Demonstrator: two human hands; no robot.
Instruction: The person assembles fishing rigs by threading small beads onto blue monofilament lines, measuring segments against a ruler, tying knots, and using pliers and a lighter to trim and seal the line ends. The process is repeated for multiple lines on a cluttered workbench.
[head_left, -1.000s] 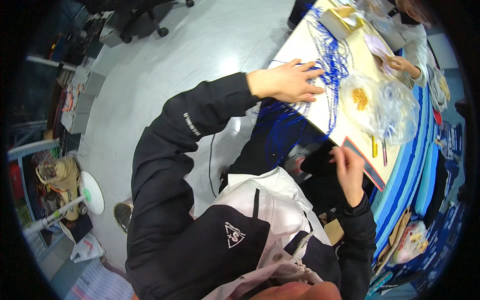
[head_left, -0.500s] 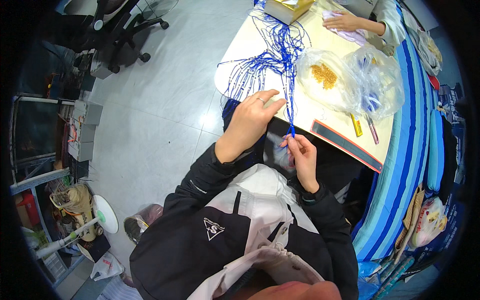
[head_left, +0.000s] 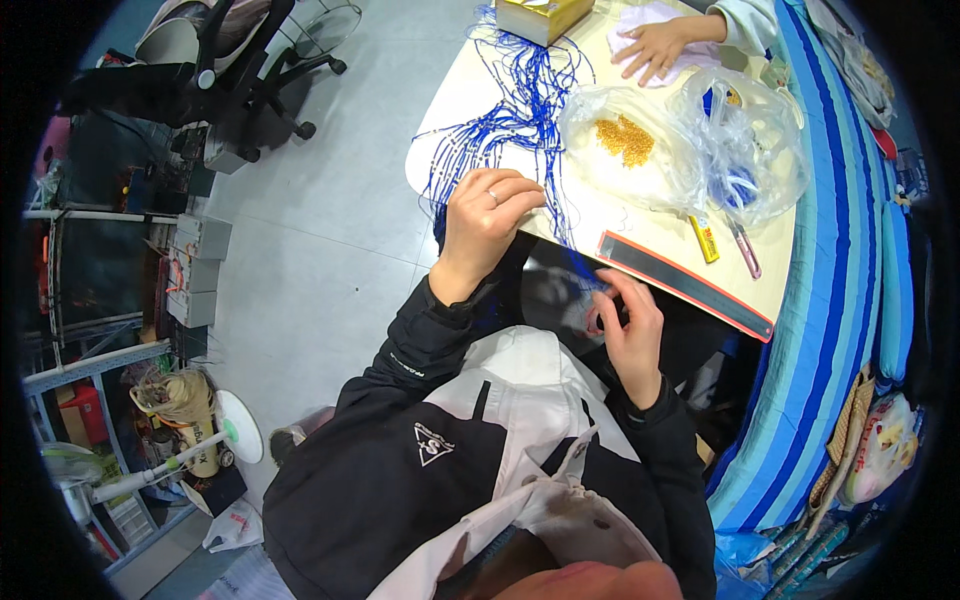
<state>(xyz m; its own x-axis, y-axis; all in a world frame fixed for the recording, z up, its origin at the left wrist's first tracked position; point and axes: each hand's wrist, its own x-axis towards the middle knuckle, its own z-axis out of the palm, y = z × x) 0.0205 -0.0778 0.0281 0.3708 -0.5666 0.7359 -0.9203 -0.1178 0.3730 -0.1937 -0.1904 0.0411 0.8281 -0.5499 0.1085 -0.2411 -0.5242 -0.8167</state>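
Blue beaded strands (head_left: 540,95) lie spread over the near left part of the pale table, and some hang over its front edge. My left hand (head_left: 482,225), with a ring on one finger, is at that edge beside the strands. Its fingers are curled together, and whatever is between them is hidden. Just off the edge, my right hand (head_left: 632,325) has thumb and fingers apart with nothing visible in them. The strands' loose blue ends dangle near its fingertips.
A black ruler with a red border (head_left: 685,287) lies along the table edge, near a yellow tube (head_left: 704,240) and a pink-handled cutter (head_left: 746,250). Gold beads (head_left: 625,140) sit on a plastic bag (head_left: 590,110). Another person's hand (head_left: 655,48) presses a pale cloth (head_left: 625,18). A gold box (head_left: 543,18) stands behind.
My right hand has let go of the gathered strands and opened, moving slightly right. My left hand's fingers have curled in. The other person's hand has spread flat on the cloth.
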